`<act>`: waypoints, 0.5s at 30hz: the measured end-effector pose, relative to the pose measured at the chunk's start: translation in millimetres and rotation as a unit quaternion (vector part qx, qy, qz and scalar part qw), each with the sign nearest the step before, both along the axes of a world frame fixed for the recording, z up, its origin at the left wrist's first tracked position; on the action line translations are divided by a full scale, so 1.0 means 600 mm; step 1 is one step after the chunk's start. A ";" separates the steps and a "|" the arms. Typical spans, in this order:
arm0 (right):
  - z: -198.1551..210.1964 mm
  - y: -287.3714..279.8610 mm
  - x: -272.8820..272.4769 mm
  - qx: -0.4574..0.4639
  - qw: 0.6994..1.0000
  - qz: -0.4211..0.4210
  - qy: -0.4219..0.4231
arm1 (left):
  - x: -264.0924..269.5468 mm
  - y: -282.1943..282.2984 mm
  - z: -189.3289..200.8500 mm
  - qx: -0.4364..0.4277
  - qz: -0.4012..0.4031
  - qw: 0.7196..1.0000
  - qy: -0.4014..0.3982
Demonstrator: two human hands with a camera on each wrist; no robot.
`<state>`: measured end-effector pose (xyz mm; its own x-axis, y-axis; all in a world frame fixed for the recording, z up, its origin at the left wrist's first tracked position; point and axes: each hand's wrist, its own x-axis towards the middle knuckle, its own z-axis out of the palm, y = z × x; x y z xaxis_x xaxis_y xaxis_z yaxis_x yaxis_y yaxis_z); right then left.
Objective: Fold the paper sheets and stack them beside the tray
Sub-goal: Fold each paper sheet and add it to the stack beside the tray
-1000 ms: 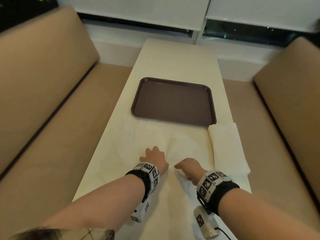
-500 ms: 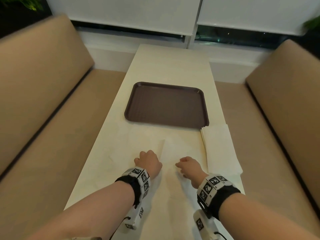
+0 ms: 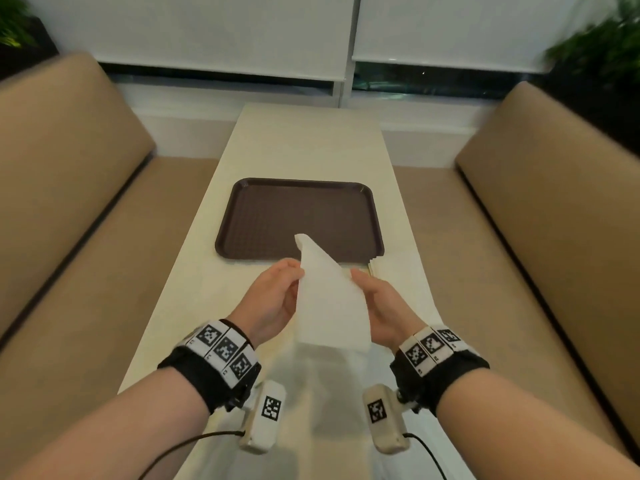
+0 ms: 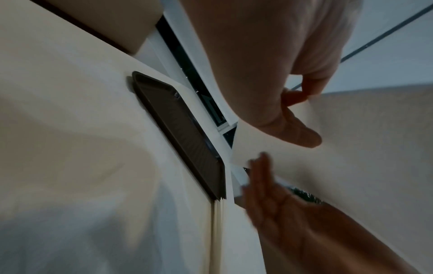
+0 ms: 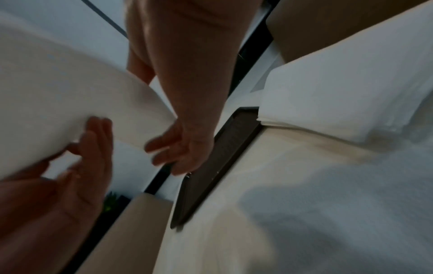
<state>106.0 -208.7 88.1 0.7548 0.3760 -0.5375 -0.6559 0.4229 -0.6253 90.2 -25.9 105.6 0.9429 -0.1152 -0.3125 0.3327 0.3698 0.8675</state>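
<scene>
Paper sheet (image 3: 330,299) is up off the bench (image 3: 304,147) right now, held in the air between both hands, just in front of the near edge of the tray (image 3: 298,220). It looks folded into a tall narrow shape, with one corner poking up over the tray's front rim and the bottom edge hanging down toward the wrists.

Left hand (image 3: 273,299) has it by the left edge. In the left wrist view the thumb (image 4: 297,135) sits on the sheet's face with the fingers curled behind, so the grip is a pinch on the paper. Right hand (image 3: 381,306) is on the right edge, and the right wrist view shows its fingers (image 5: 168,146) bent under the sheet, thumb side over the top, so the grip there is closed on the paper too. That view is pretty blurry though, so the exact finger placement is hard to call.

The stack of folded sheets (image 3: 398,271) sits on the bench at the tray's near right corner, touching or just beside it; the right hand hides part of it. More flat white paper (image 3: 329,393) lies spread on the bench under the forearms.

Tan sofa cushions (image 3: 69,202) run along both sides of the bench, window blinds (image 3: 207,29) at the far end.
</scene>
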 end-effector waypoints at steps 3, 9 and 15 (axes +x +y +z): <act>0.011 -0.033 0.011 -0.030 0.998 -0.040 -0.045 | 0.005 -0.039 -0.005 0.046 0.006 0.999 -0.008; -0.006 -0.121 0.032 -0.416 0.885 -0.068 -0.196 | 0.036 -0.144 -0.064 0.220 0.024 0.974 -0.048; -0.070 -0.210 0.088 -0.618 0.757 0.006 -0.211 | 0.088 -0.263 -0.152 0.356 -0.035 0.933 -0.034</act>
<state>158.7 -334.7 46.2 0.9581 -0.2092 -0.1957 -0.2860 -0.6618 -0.6930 143.2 -183.7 14.6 0.9612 0.0367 -0.2734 0.2699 -0.3299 0.9046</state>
